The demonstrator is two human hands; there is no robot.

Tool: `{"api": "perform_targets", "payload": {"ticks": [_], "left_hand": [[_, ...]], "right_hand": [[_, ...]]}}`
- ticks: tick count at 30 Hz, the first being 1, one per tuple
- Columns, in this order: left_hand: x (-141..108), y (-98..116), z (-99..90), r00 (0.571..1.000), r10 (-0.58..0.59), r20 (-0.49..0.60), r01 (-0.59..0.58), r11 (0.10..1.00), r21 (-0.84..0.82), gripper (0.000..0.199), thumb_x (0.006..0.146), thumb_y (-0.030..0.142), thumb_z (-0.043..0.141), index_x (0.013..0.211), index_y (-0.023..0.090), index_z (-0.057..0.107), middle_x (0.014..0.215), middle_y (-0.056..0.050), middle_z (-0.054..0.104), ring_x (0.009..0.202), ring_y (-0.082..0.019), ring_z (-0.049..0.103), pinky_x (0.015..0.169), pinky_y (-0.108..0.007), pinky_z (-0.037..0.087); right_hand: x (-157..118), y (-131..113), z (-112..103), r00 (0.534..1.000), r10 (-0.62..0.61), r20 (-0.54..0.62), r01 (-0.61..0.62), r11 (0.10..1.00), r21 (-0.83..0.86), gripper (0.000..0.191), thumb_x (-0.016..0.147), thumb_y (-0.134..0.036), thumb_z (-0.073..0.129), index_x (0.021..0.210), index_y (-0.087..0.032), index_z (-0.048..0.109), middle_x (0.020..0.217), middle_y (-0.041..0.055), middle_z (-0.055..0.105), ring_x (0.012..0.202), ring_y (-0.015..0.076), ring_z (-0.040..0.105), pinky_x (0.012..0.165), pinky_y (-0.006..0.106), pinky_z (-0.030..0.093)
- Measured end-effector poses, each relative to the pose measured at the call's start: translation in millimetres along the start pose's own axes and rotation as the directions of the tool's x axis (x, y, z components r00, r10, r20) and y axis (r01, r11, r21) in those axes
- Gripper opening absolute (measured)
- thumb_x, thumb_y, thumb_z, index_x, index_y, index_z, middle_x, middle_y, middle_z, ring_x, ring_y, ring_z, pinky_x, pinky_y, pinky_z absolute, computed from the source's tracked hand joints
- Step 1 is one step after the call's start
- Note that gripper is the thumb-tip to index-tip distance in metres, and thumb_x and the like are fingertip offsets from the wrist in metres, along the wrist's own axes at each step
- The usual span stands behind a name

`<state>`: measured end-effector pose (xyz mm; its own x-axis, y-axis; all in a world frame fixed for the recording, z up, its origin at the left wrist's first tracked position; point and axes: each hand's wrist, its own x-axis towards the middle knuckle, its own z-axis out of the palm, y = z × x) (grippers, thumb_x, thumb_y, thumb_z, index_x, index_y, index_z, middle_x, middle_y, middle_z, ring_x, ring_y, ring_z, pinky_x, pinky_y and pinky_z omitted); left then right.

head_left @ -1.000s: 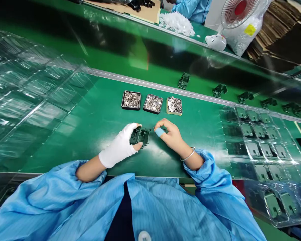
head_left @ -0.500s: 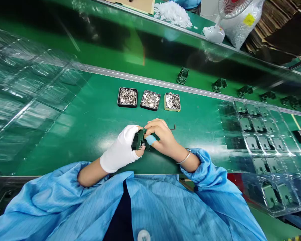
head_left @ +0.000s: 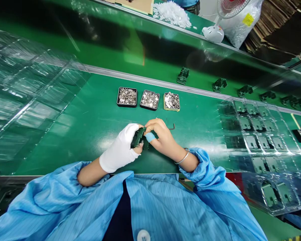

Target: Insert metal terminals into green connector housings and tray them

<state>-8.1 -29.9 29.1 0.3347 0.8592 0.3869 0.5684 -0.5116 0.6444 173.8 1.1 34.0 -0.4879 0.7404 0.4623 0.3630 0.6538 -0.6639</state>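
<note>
A green circuit board assembly (head_left: 139, 136) is in my left hand (head_left: 122, 145), which wears a white fingerless glove and closes round its left side, thumb at the near edge. At the board's upper right edge, the fingertips of my right hand (head_left: 163, 135) are pinched together. Blue tape wraps one finger of that hand. Whatever small thing lies between those fingertips is hidden. Just beyond my right hand lies a black hex key (head_left: 173, 126). Farther back stand three small square trays of shiny metal parts: left (head_left: 126, 97), middle (head_left: 149, 100) and right (head_left: 172, 101).
Clear plastic blister trays (head_left: 27, 100) are stacked at the left. Another blister tray (head_left: 261, 134) at the right holds several green boards. Beyond the metal rail (head_left: 140, 77), board assemblies (head_left: 183, 75) stand in a row. A small fan (head_left: 213, 33) and white plastic pieces (head_left: 172, 14) are at the back.
The board has tilted slightly within my left hand, its top edge turning toward the right. My right fingertips stay at its edge. The view has shifted very slightly.
</note>
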Motion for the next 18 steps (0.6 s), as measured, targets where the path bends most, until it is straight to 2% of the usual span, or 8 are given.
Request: {"api": "perform_targets", "payload": {"ticks": [4,11,14,16,18], "left_hand": [[4,-3,5.2,0.998,-0.021,-0.054,0.026,0.994,0.105,0.028,0.087,0.021,0.046,0.114,0.016,0.052,0.117,-0.013,0.063,0.111,-0.025,0.061,0.095,-0.038,0.049],[9,-5,4.6,0.992,0.099,-0.084,-0.067,0.943,0.327,0.02,0.087,0.024,0.046,0.098,0.016,0.06,0.097,-0.011,0.069,0.089,-0.026,0.066,0.079,-0.038,0.051],[6,0,10.3,0.987,0.1,-0.129,-0.032,0.892,0.45,0.021,0.083,0.023,0.046,0.097,0.015,0.058,0.094,-0.013,0.067,0.088,-0.03,0.064,0.077,-0.042,0.049],[3,2,16.1,0.987,0.075,-0.146,0.002,0.885,0.466,0.025,0.08,0.025,0.048,0.1,0.013,0.056,0.094,-0.015,0.065,0.088,-0.032,0.062,0.077,-0.044,0.049],[0,1,21.1,0.991,0.042,-0.127,0.012,0.917,0.398,0.034,0.078,0.029,0.051,0.107,0.012,0.053,0.099,-0.016,0.063,0.092,-0.032,0.061,0.078,-0.045,0.05]], "right_hand": [[-2,-2,3,0.998,0.008,-0.058,-0.007,1.0,0.018,0.009,0.087,-0.013,0.05,0.086,-0.021,0.053,0.094,0.0059,0.062,0.095,0.0177,0.058,0.086,0.035,0.046],[-5,-6,7,0.998,-0.008,-0.06,0.009,1.0,0.027,0.012,0.085,-0.01,0.05,0.088,-0.021,0.051,0.092,0.0052,0.062,0.091,0.0173,0.058,0.086,0.034,0.048],[-7,-3,10,0.999,0.001,-0.048,-0.002,1.0,-0.008,0.013,0.085,-0.009,0.046,0.089,-0.021,0.049,0.092,0.0069,0.061,0.089,0.0181,0.058,0.084,0.033,0.048],[-8,1,10,0.999,0.048,-0.024,-0.049,0.998,-0.03,0.014,0.084,-0.008,0.044,0.089,-0.021,0.048,0.094,0.0081,0.061,0.091,0.019,0.057,0.084,0.034,0.048],[-6,5,9,0.994,0.109,0.026,-0.108,0.994,-0.023,0.015,0.083,-0.008,0.042,0.089,-0.021,0.048,0.095,0.0078,0.06,0.092,0.0192,0.057,0.085,0.035,0.048]]}}
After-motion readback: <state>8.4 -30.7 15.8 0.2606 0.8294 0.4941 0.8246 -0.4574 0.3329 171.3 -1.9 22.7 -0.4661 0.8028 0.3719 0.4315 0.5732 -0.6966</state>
